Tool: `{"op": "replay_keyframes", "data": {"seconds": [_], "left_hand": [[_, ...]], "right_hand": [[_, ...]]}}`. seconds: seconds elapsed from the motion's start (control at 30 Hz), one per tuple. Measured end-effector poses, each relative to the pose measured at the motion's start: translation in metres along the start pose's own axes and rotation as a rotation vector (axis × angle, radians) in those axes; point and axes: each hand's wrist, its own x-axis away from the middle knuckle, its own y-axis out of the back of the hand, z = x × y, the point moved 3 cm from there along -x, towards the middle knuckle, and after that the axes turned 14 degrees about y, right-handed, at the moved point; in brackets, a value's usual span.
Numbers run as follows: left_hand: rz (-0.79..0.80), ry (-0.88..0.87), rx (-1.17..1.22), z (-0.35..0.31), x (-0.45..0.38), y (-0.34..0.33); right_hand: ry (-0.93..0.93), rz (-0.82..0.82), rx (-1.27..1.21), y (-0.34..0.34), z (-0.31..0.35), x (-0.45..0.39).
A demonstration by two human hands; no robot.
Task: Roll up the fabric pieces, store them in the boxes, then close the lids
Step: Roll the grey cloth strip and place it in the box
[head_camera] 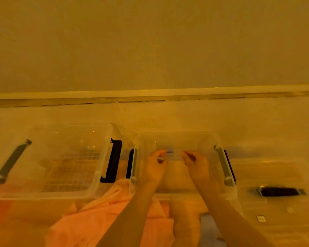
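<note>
Two clear plastic boxes stand side by side on the floor by the wall. The left box (100,168) holds a checked fabric (70,170). Both my hands are on top of the middle box (227,191). My left hand (155,166) and my right hand (196,164) have curled fingers that pinch the two ends of a dark lid handle (169,151). A pale fabric shape (177,173) shows through that box, blurred. A loose pink fabric (103,216) lies crumpled in front of the boxes, under my left forearm.
A separate clear lid (284,173) with a black handle (279,191) lies flat on the floor to the right. A bit of blue cloth (210,227) shows near the bottom edge. The skirting board (150,97) and wall run behind the boxes.
</note>
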Motion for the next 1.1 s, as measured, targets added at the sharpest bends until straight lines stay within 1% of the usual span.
{"op": "replay_keyframes", "data": {"seconds": [0.13, 0.23, 0.3, 0.37, 0.43, 0.57, 0.67, 0.8, 0.9, 1.0, 1.1], "left_hand": [[-0.012, -0.069, -0.054, -0.002, 0.051, 0.007], [0.006, -0.107, 0.002, -0.002, 0.086, 0.005], [0.016, -0.138, 0.024, -0.001, 0.106, -0.001], [0.042, -0.143, 0.032, 0.004, 0.121, -0.01], [0.07, -0.127, 0.027, 0.01, 0.134, -0.023], [0.128, -0.052, 0.011, 0.026, 0.154, -0.051], [0.15, 0.006, -0.007, 0.044, 0.168, -0.07], [0.177, 0.081, -0.078, 0.067, 0.186, -0.088], [0.137, 0.129, -0.116, 0.086, 0.196, -0.099], [0.148, 0.207, -0.126, 0.102, 0.204, -0.105], [0.197, 0.235, -0.186, 0.119, 0.209, -0.113]], "right_hand": [[0.017, -0.098, 0.01, 0.046, 0.015, 0.048], [0.027, -0.167, -0.023, 0.078, 0.022, 0.086], [0.053, -0.212, -0.002, 0.095, 0.023, 0.106], [0.055, -0.223, 0.021, 0.106, 0.021, 0.121], [0.043, -0.2, 0.018, 0.112, 0.015, 0.133], [-0.004, -0.086, -0.008, 0.118, -0.009, 0.156], [-0.109, 0.062, 0.013, 0.116, -0.035, 0.177], [-0.253, 0.217, 0.048, 0.115, -0.073, 0.206], [-0.211, 0.375, 0.118, 0.112, -0.091, 0.219], [-0.194, 0.433, 0.172, 0.109, -0.103, 0.228], [-0.187, 0.486, 0.141, 0.108, -0.106, 0.235]]}}
